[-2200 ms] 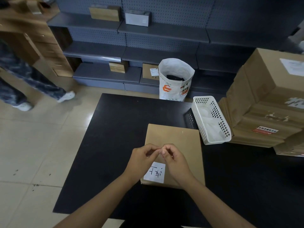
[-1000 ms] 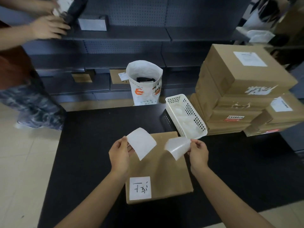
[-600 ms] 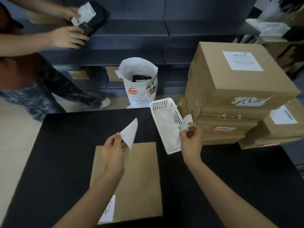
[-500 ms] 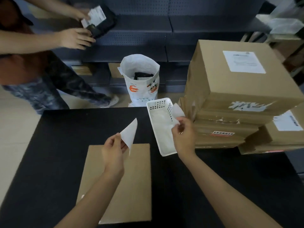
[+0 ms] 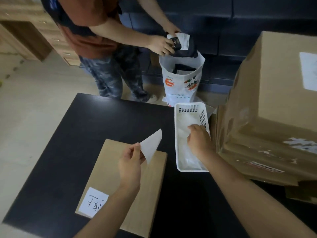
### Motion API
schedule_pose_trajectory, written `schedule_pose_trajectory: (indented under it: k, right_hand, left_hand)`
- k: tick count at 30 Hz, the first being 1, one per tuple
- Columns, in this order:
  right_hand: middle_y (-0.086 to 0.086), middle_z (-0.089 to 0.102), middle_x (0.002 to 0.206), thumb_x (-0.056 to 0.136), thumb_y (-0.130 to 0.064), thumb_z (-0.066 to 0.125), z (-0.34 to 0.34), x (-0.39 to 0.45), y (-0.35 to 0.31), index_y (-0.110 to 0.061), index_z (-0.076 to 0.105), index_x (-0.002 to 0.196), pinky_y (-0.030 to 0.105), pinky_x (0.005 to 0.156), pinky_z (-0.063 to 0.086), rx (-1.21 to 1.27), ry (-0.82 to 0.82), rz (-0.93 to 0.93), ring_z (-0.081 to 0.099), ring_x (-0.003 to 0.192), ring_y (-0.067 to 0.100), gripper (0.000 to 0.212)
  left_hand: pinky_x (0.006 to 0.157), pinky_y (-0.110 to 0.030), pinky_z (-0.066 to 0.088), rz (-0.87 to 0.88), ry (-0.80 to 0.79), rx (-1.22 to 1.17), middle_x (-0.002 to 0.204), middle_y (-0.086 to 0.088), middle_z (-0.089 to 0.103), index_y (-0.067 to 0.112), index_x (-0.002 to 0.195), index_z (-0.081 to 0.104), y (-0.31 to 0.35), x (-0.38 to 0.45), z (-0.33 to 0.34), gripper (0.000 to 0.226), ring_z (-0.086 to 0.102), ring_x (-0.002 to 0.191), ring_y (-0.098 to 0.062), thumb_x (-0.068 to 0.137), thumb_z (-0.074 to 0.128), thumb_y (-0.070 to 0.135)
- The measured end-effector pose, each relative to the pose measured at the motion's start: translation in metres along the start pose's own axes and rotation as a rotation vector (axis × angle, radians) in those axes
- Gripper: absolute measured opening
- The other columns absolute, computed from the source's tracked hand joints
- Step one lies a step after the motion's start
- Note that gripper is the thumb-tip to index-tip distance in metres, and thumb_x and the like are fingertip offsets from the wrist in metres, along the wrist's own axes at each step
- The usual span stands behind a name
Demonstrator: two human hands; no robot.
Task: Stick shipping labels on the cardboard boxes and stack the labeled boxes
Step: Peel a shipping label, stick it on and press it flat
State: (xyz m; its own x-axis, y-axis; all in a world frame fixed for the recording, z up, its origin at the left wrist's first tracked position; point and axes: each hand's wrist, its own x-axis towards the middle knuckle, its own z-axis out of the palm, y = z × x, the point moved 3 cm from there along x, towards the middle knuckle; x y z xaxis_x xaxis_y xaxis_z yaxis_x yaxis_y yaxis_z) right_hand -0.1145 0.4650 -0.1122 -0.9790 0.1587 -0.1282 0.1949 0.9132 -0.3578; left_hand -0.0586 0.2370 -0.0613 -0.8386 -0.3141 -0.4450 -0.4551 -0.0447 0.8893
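Head view: black table [image 5: 56, 148], beige floor [image 5: 34, 93]; left fingers [image 5: 135, 148] pinching label [image 5: 151, 145], right fingers unclear in basket [image 5: 178, 134].

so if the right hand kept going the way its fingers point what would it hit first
Most likely the crumpled white sheets lying in the white basket; the right hand points down into it. Past those, the basket's perforated far wall, though depth is hard to judge.

Label [image 5: 151, 143] in left-hand fingers [image 5: 135, 149]
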Motion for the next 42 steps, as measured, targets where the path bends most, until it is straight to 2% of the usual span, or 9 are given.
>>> schedule_pose_trajectory:
  k: [9,12,16,20,25,28,33,37,42]
  right_hand:
    - [0.002,0.065,0.099,0.083,-0.002,0.059,-0.03,-0.044,-0.04,-0.011,0.068,0.097,0.033,0.073,0.05,0.369,0.339,0.088,0.059,0.092,0.023,0.019]
    - [-0.006,0.061,0.089,0.088,-0.018,0.058,-0.038,-0.069,-0.071,-0.018,0.06,0.093,0.018,0.066,0.044,0.813,0.155,0.387,0.057,0.079,0.008,0.005]
    - [0.0,0.07,0.088,0.086,-0.045,0.058,-0.03,-0.082,-0.103,-0.019,0.06,0.088,0.038,0.084,0.054,1.093,-0.084,0.53,0.067,0.084,0.017,0.026]
    - [0.007,0.074,0.08,0.085,-0.048,0.059,-0.033,-0.089,-0.116,-0.007,0.063,0.089,0.04,0.081,0.057,1.235,-0.057,0.54,0.072,0.077,0.023,0.042]
    - [0.0,0.065,0.084,0.09,-0.023,0.057,-0.025,-0.109,-0.134,-0.012,0.058,0.091,0.023,0.064,0.048,1.211,0.034,0.584,0.062,0.073,0.011,0.011]
    - [0.004,0.071,0.094,0.088,-0.028,0.055,-0.011,-0.116,-0.154,-0.014,0.065,0.103,0.035,0.079,0.057,1.276,0.011,0.647,0.069,0.085,0.019,0.022]
    - [0.002,0.075,0.077,0.093,-0.012,0.052,-0.002,-0.135,-0.199,-0.017,0.073,0.068,0.041,0.08,0.057,1.355,0.035,0.593,0.071,0.075,0.019,0.032]
    - [-0.002,0.076,0.082,0.096,-0.019,0.051,0.02,-0.148,-0.229,-0.015,0.069,0.09,0.03,0.071,0.053,1.388,0.041,0.591,0.071,0.078,0.013,0.019]
    - [-0.001,0.067,0.092,0.097,-0.027,0.053,0.035,-0.164,-0.228,-0.014,0.057,0.095,0.021,0.059,0.04,1.056,0.16,0.623,0.061,0.081,0.01,0.014]
  left_hand:
    - [0.085,-0.037,0.055,0.019,-0.013,0.001,0.102,-0.008,0.068,0.014,0.098,0.066,0.003,0.0,0.004,0.02,0.065,0.101,-0.026,0.098,0.05,0.027]
    - [0.082,-0.036,0.054,0.107,-0.04,0.038,0.095,-0.004,0.067,0.018,0.094,0.064,0.014,-0.004,0.005,0.016,0.063,0.096,-0.022,0.098,0.051,0.025]
    - [0.075,-0.028,0.053,0.314,-0.133,0.171,0.085,0.002,0.068,0.017,0.094,0.065,0.027,-0.02,0.003,0.014,0.064,0.082,-0.012,0.097,0.053,0.025]
    - [0.077,-0.018,0.051,0.461,-0.299,0.283,0.092,0.007,0.072,0.018,0.099,0.068,0.037,-0.042,-0.008,0.01,0.066,0.087,-0.003,0.094,0.059,0.018]
    - [0.096,-0.014,0.041,0.615,-0.433,0.432,0.114,0.017,0.065,0.026,0.109,0.067,0.032,-0.045,-0.044,0.022,0.056,0.113,0.001,0.088,0.066,0.033]
    - [0.096,-0.005,0.031,0.708,-0.313,0.45,0.12,0.015,0.058,0.021,0.105,0.065,0.037,-0.034,-0.074,0.02,0.047,0.115,0.008,0.089,0.063,0.032]
    - [0.104,-0.028,0.023,0.41,-0.163,0.58,0.129,0.005,0.044,0.023,0.106,0.06,0.038,0.014,-0.128,0.025,0.033,0.123,-0.014,0.09,0.06,0.043]
    - [0.105,-0.037,0.025,0.419,-0.288,0.653,0.123,0.01,0.046,0.02,0.091,0.066,0.034,0.035,-0.153,0.021,0.032,0.124,-0.017,0.093,0.056,0.038]
    - [0.101,-0.033,0.023,0.471,-0.304,0.697,0.119,0.011,0.048,0.018,0.083,0.066,0.02,0.042,-0.165,0.023,0.034,0.12,-0.014,0.092,0.058,0.037]
